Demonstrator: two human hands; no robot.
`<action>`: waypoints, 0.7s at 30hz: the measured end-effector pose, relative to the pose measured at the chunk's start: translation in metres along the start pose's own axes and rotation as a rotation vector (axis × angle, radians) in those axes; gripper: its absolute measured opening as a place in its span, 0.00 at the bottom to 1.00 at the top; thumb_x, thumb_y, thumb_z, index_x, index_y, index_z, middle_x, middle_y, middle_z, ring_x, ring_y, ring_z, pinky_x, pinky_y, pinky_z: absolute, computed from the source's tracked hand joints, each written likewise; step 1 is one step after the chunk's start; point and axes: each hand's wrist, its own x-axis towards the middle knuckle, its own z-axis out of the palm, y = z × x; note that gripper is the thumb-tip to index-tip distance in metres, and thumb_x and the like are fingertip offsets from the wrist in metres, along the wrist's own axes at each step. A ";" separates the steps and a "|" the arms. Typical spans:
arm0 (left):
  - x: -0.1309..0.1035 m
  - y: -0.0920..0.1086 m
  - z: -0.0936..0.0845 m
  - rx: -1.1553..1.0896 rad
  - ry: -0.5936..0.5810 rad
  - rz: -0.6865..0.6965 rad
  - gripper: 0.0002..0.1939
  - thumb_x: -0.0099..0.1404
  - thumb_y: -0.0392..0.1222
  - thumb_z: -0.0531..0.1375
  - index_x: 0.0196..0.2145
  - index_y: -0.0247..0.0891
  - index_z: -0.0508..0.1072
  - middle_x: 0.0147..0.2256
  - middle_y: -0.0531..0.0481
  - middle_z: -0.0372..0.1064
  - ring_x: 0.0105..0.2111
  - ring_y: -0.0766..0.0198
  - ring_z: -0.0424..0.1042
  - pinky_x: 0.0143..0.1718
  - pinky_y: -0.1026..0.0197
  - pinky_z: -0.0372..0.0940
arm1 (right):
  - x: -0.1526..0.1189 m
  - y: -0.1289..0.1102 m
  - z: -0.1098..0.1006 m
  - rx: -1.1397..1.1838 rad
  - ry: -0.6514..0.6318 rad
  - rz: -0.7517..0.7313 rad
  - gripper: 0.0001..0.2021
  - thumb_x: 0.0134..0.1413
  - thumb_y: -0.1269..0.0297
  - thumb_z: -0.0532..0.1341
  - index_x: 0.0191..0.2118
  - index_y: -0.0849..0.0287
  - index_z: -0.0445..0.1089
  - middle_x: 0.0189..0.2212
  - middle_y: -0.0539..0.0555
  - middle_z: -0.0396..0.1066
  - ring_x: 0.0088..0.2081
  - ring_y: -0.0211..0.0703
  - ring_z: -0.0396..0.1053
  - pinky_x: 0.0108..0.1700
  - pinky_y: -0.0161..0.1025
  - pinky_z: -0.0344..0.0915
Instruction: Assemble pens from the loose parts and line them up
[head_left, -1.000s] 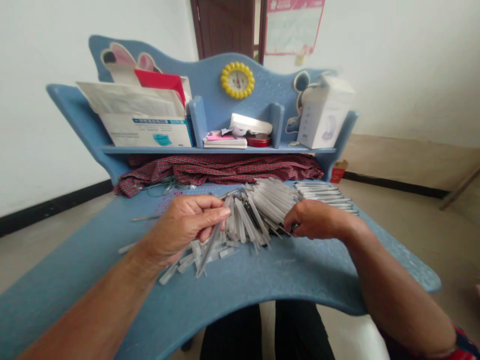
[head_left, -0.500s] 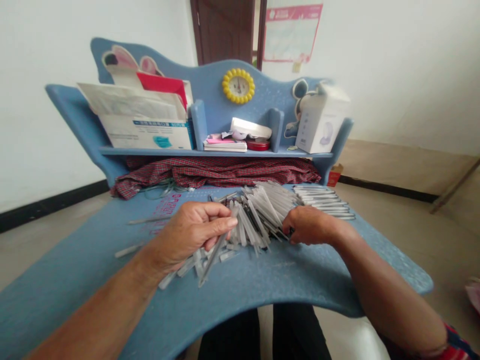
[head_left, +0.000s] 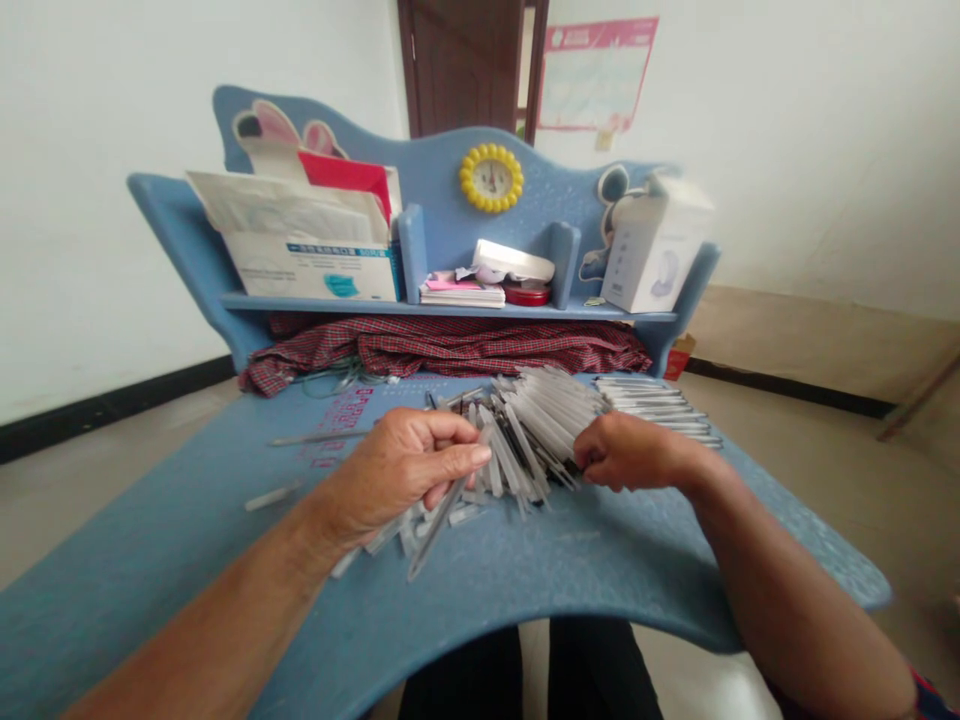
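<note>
My left hand [head_left: 424, 462] pinches a thin translucent tube [head_left: 435, 535], which slants down toward the table's front edge. Closed fingers of my right hand [head_left: 622, 452] are at the right side of the pile of translucent tubes [head_left: 551, 405]; a dark tip shows by the fingertips, and what they grip is too small to tell. Dark sticks lie among the tubes. Short clear pieces [head_left: 461, 513] lie under and beside my left hand. Behind my right hand is a row of dark-tipped tubes [head_left: 660, 405], side by side.
The blue table [head_left: 540, 560] has a raised shelf [head_left: 450, 308] with a mask box [head_left: 322, 270], booklets [head_left: 461, 293], a red tin [head_left: 527, 294] and a white box [head_left: 652, 250]. Checked cloth [head_left: 450, 347] lies beneath it. A long thin stick [head_left: 319, 438] and a clear piece [head_left: 271, 496] lie at left.
The whole view has shifted slightly, so the scene appears further right. Both hands keep nearly the same places relative to the tubes, the left still pinching its tube.
</note>
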 end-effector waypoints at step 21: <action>0.004 -0.011 0.014 0.102 0.101 0.066 0.11 0.56 0.44 0.59 0.26 0.32 0.73 0.16 0.59 0.55 0.16 0.74 0.53 0.17 0.69 0.48 | 0.034 -0.020 0.033 1.551 0.268 -0.396 0.08 0.47 0.65 0.66 0.35 0.62 0.70 0.28 0.56 0.77 0.22 0.40 0.74 0.22 0.33 0.70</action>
